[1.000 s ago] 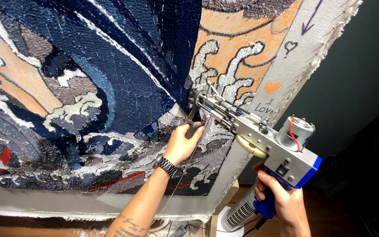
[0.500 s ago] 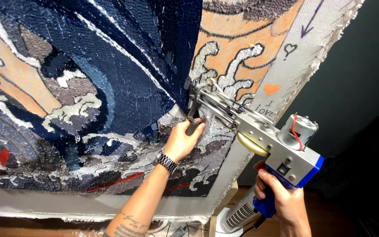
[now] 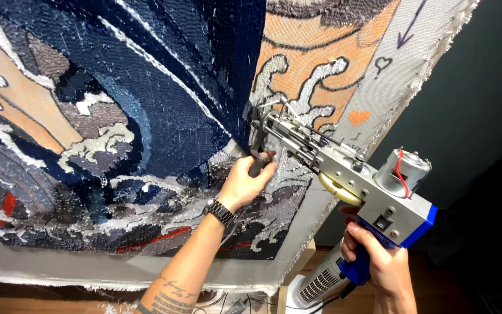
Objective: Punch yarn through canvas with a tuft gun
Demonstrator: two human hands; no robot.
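- Before us a stretched backing cloth fills the view against a dark wall; most of it is already tufted in deep blue, grey, white and orange wave shapes, and its frayed pale edge runs down to the right.
- Our left hand, a watch at its wrist, is closed around the dark front grip just below the nose of the tufting gun, right against the cloth.
- To its right our right hand is wrapped tight on the blue rear handle, under the grey motor.
- We judge it best to keep the nose square and firmly pressed to the cloth, both hands guiding one steady line.
- Containers: we see none; a white ribbed device stands below the right hand.
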